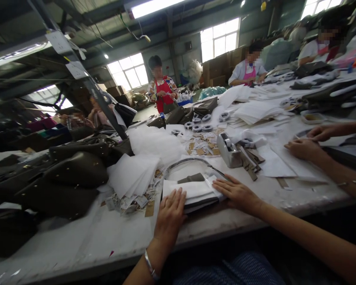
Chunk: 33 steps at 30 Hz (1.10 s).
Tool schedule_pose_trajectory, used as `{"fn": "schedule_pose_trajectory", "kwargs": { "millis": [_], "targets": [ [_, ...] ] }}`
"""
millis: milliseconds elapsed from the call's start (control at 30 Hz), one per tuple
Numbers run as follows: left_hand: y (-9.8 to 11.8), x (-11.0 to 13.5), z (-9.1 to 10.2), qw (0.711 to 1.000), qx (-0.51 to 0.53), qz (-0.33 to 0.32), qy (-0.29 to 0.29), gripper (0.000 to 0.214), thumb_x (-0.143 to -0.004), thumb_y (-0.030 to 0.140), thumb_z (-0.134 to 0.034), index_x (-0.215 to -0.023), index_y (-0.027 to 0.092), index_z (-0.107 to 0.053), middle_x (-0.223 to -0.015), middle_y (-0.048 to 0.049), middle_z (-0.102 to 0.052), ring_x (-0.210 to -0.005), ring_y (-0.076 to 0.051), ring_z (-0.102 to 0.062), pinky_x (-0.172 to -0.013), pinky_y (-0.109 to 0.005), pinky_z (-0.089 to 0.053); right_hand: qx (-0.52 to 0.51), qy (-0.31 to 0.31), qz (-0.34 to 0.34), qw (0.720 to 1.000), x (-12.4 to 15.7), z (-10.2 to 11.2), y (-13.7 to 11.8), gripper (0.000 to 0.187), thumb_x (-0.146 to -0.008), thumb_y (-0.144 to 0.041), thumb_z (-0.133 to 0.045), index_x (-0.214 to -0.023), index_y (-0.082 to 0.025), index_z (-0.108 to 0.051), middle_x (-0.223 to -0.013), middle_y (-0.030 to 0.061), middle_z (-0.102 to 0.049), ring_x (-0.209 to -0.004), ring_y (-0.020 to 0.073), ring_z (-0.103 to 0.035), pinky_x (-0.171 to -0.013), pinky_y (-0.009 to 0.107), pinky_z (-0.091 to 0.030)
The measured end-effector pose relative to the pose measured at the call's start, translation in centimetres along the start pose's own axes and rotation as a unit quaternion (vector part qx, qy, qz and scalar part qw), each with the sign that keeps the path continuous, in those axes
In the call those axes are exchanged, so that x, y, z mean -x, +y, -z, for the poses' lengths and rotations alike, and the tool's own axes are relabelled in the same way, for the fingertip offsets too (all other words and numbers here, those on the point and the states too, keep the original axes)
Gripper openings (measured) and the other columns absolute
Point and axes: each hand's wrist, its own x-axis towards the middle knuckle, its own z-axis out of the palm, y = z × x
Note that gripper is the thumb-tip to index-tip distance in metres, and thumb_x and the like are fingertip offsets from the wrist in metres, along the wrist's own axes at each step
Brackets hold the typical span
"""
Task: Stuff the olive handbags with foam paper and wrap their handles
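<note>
"Both sides of the white-wrapped bag (194,191) had contact?"
"Yes. Left grip (170,209) lay on its near left corner, fingers stretched out, wide, not clenched. Right grip (240,194) lay on the right edge, fingers extended, also wide."
"Where did the bag sit?"
"Flat on the table (106,233), between the grips, touching both. Its handle (192,160) arched out on the far side of them."
"Near the left grip?"
"String tags (133,202) just left of it, with a fan of white sheets (133,174) partly over them. A pile of dark bags (74,178) was well off left."
"Right grip?"
"Tape dispenser (229,150) was near, just beyond it. Brownish strips (250,162) lay beside the dispenser. Co-worker's hands (305,148) were farther right, well apart."
"Beyond both?"
"Tape rolls (197,128), well past the handle. Contents of the wrap: couldn't tell."
</note>
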Motion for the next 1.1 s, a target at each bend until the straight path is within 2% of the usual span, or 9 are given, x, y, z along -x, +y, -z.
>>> {"fn": "schedule_pose_trajectory", "kwargs": {
  "millis": [233,367,467,533,633,767,867,1000,1100],
  "targets": [
    [-0.7,2.4,-2.9,0.999,-0.035,-0.004,0.041,0.044,-0.095,0.011,-0.049,-0.139,0.015,-0.052,-0.143,-0.0073,-0.056,-0.133,-0.026,-0.05,-0.11,-0.046,-0.043,0.0,0.011,-0.019,1.0,0.2,0.4,0.2,0.076,-0.077,-0.003,-0.057,-0.149,-0.02,-0.041,-0.148,0.0099,-0.051,-0.137,0.026,-0.046,-0.122,0.052,-0.022],
    [-1.1,3.6,-5.3,0.997,0.006,0.006,0.081,0.04,-0.097,0.012,-0.046,-0.137,0.012,-0.052,-0.137,-0.009,-0.061,-0.126,-0.021,-0.058,-0.106,-0.036,-0.048,-0.018,0.058,-0.07,0.996,0.6,1.0,-3.4,0.058,-0.089,-0.007,-0.051,-0.144,-0.025,-0.048,-0.147,0.0077,-0.051,-0.139,0.0269,-0.044,-0.12,0.051,-0.028],
    [-1.1,4.0,-5.9,0.996,0.026,0.027,0.076,0.044,-0.095,0.01,-0.048,-0.139,0.013,-0.05,-0.137,-0.0094,-0.061,-0.126,-0.021,-0.058,-0.107,-0.036,-0.048,-0.137,0.097,-0.17,0.971,1.2,0.4,-7.4,0.038,-0.096,-0.021,-0.048,-0.132,-0.027,-0.058,-0.131,0.0085,-0.065,-0.124,0.0266,-0.059,-0.107,0.044,-0.048],
    [-1.0,4.1,-5.8,0.996,0.036,0.03,0.08,0.047,-0.094,0.01,-0.049,-0.141,0.015,-0.048,-0.137,-0.0095,-0.061,-0.126,-0.021,-0.058,-0.106,-0.037,-0.049,-0.264,0.082,-0.28,0.919,1.2,-0.2,-9.6,0.032,-0.094,-0.03,-0.052,-0.125,-0.025,-0.061,-0.118,0.0105,-0.071,-0.108,0.0279,-0.068,-0.094,0.042,-0.057],
    [-0.9,4.0,-5.4,0.994,0.051,0.025,0.092,0.054,-0.094,0.01,-0.049,-0.146,0.021,-0.044,-0.139,-0.0086,-0.059,-0.125,-0.022,-0.059,-0.104,-0.038,-0.051,-0.467,0.059,-0.409,0.782,0.2,-0.9,-11.4,0.03,-0.088,-0.039,-0.059,-0.113,-0.023,-0.059,-0.107,0.0097,-0.073,-0.1,0.0283,-0.07,-0.087,0.041,-0.059],
    [-0.9,4.0,-5.4,0.991,0.078,0.042,0.103,0.062,-0.096,0.012,-0.048,-0.153,0.029,-0.031,-0.141,-0.0059,-0.058,-0.124,-0.024,-0.059,-0.102,-0.039,-0.053,-0.644,0.14,-0.494,0.567,-1.6,-1.3,-12.1,0.03,-0.077,-0.034,-0.067,-0.102,-0.023,-0.056,-0.099,0.0062,-0.069,-0.107,0.0258,-0.066,-0.096,0.042,-0.054],
    [-0.7,4.3,-5.7,0.986,0.105,0.071,0.109,0.061,-0.098,0.018,-0.047,-0.154,0.03,-0.026,-0.14,-0.0076,-0.057,-0.125,-0.025,-0.058,-0.101,-0.041,-0.053,-0.7,0.208,-0.506,0.459,-3.1,-1.7,-12.7,0.031,-0.07,-0.025,-0.066,-0.1,-0.023,-0.056,-0.103,0.0055,-0.067,-0.109,0.0222,-0.064,-0.104,0.042,-0.048],
    [-0.6,4.9,-6.2,0.979,0.111,0.115,0.126,0.07,-0.095,0.036,-0.055,-0.155,0.022,-0.022,-0.138,-0.0142,-0.056,-0.123,-0.031,-0.057,-0.1,-0.048,-0.051,-0.735,0.252,-0.462,0.427,-5.6,-1.3,-13.7,0.047,-0.065,-0.022,-0.069,-0.111,-0.022,-0.059,-0.104,0.0054,-0.069,-0.109,0.0234,-0.064,-0.107,0.043,-0.044],
    [-0.8,5.3,-6.6,0.973,0.081,0.154,0.152,0.075,-0.094,0.041,-0.057,-0.156,0.019,-0.02,-0.132,-0.0163,-0.059,-0.113,-0.033,-0.062,-0.093,-0.049,-0.054,-0.735,0.22,-0.405,0.497,-7.0,-0.2,-13.4,0.041,-0.066,-0.024,-0.069,-0.107,-0.02,-0.067,-0.103,0.0053,-0.072,-0.109,0.0257,-0.064,-0.105,0.043,-0.044]
  ]
}}
